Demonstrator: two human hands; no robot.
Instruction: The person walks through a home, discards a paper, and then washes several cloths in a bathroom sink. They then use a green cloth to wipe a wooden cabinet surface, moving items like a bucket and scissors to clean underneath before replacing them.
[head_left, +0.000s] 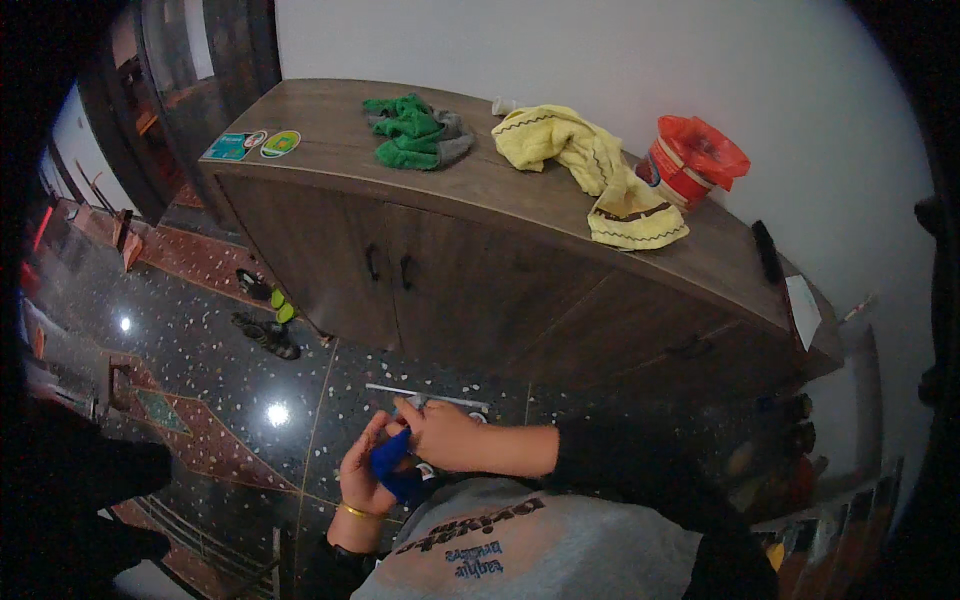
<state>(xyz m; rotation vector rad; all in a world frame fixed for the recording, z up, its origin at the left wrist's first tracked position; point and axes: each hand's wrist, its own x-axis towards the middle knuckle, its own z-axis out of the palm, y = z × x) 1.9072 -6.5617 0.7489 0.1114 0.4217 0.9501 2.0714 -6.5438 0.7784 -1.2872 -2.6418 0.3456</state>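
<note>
My left hand (361, 472), with a yellow bangle at the wrist, holds a bunched blue cloth (391, 457) against its palm. My right hand (450, 436) bends over the cloth from the right, its fingers meeting those of the left. Beyond the right knuckles a thin pale bar (386, 388) sticks out to both sides, with a small greyish piece at its middle by the fingertips. The right fingers seem to grip this piece, though the hand hides most of it. Both hands are in front of my grey printed shirt, above the floor.
A wooden cabinet (315, 225) stands against the wall. On its top lie a green and grey cloth (412, 139), a yellow cloth (559, 142), a red bag-lined container (686, 169) and stickers (280, 143). Shoes (268, 337) rest on the speckled floor (225, 382) by its left end.
</note>
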